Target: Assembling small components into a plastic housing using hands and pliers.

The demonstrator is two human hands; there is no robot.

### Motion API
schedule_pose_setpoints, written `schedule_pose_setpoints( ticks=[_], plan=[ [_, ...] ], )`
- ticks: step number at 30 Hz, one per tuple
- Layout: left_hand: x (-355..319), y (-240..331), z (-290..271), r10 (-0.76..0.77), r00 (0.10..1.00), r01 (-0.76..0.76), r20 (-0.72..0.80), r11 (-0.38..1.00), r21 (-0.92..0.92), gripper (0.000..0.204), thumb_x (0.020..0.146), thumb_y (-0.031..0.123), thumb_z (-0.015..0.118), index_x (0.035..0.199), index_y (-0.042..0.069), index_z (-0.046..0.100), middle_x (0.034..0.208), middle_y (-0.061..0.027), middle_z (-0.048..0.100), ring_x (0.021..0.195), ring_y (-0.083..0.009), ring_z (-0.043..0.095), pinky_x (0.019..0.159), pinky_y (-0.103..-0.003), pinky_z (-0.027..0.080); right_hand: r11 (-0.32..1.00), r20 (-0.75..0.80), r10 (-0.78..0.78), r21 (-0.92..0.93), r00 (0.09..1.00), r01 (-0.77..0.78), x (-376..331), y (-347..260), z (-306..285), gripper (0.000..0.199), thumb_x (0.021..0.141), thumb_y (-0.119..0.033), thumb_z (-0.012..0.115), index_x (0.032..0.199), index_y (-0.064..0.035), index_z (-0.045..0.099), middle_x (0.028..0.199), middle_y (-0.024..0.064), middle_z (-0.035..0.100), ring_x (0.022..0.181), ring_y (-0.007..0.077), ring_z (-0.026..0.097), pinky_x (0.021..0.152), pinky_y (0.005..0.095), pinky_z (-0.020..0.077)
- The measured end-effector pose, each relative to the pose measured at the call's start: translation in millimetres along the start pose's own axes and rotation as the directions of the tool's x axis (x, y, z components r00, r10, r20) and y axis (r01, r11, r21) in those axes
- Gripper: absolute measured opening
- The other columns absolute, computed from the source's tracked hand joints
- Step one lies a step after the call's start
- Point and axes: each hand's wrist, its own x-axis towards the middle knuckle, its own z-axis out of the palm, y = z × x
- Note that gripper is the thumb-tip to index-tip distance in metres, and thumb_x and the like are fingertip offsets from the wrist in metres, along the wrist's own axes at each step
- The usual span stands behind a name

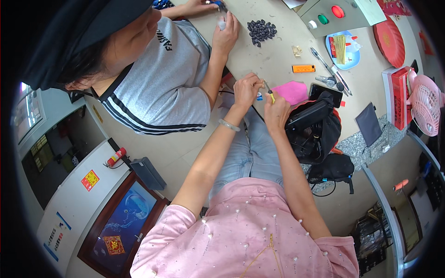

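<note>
My left hand (248, 90) is closed at the table's near edge, its fingertips pinched together on something too small to make out. A pale bangle (229, 125) circles that wrist. Close beside it, my right hand (277, 111) grips a small yellow-handled tool (272, 97) with a thin metal shaft. The shaft points up toward my left fingertips; whether it touches anything there cannot be seen. A bright pink cloth-like piece (292, 92) lies just right of the tool. Between my hands a small blue-and-white item (259, 96) shows.
At left, a co-worker's hands (225, 34) hold a blue-handled tool and something pale. Dark stones (261, 32) lie piled ahead. Rightward are an orange box (303, 68), pens (320, 58), a blue tray (350, 60), a phone (324, 92), a black bag (320, 134) and a pink fan (424, 104).
</note>
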Motion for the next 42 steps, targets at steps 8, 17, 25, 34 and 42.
schedule_pose_setpoints(
  ticks=[8, 17, 25, 34, 42],
  plan=[
    [1, 0, 7, -0.023, 0.999, 0.022, -0.028, 0.999, -0.030, 0.013, 0.073, 0.019, 0.074, 0.069, 0.008, 0.069, 0.074, -0.0045, 0.062, 0.063, -0.0282, 0.061, 0.057, -0.038, 0.047, 0.997, 0.091, -0.033, -0.069, 0.995, 0.039, 20, 2, -14, 0.024, 0.085, -0.022, 0.062, 0.083, 0.0018, 0.065, 0.074, 0.0257, 0.063, 0.076, 0.0453, 0.062, 0.066, 0.0518, 0.0485],
    [2, -3, 13, 0.048, 0.997, -0.049, -0.056, 0.999, -0.014, 0.012, 0.072, 0.013, 0.074, 0.070, 0.004, 0.067, 0.073, -0.0053, 0.063, 0.058, -0.0244, 0.060, 0.053, -0.033, 0.045, 0.974, 0.157, -0.033, -0.216, 0.987, 0.066, 30, -20, -22, 0.022, 0.084, -0.018, 0.064, 0.078, 0.0031, 0.065, 0.074, 0.0249, 0.064, 0.075, 0.0425, 0.064, 0.065, 0.0492, 0.0505],
    [0, -4, 21, 0.028, 0.998, -0.030, -0.059, 0.999, -0.034, 0.013, 0.073, 0.012, 0.073, 0.070, 0.003, 0.064, 0.072, -0.0069, 0.062, 0.058, -0.0251, 0.060, 0.053, -0.034, 0.045, 0.989, -0.025, -0.016, -0.148, 1.000, 0.012, -1, -1, 16, 0.021, 0.088, -0.018, 0.057, 0.095, 0.0018, 0.059, 0.077, 0.0228, 0.062, 0.069, 0.0412, 0.063, 0.060, 0.0512, 0.0481],
    [3, -6, 24, 0.016, 0.998, -0.018, -0.060, 1.000, -0.024, 0.013, 0.073, 0.013, 0.074, 0.070, 0.004, 0.066, 0.072, -0.0059, 0.062, 0.056, -0.0244, 0.058, 0.052, -0.034, 0.044, 0.992, -0.033, -0.064, -0.109, 0.997, 0.060, 1, 20, 19, 0.025, 0.086, -0.019, 0.060, 0.100, 0.0020, 0.062, 0.077, 0.0249, 0.063, 0.071, 0.0434, 0.062, 0.061, 0.0514, 0.0477],
    [1, -4, 25, -0.026, 0.998, 0.023, -0.051, 0.999, -0.047, 0.013, 0.072, 0.015, 0.075, 0.069, 0.005, 0.066, 0.071, -0.0050, 0.061, 0.056, -0.0237, 0.058, 0.052, -0.034, 0.044, 0.999, 0.111, 0.016, 0.047, 0.994, -0.021, 32, 17, -11, 0.024, 0.083, -0.021, 0.064, 0.084, 0.0029, 0.067, 0.075, 0.0266, 0.063, 0.078, 0.0455, 0.061, 0.067, 0.0515, 0.0465]
  ],
)
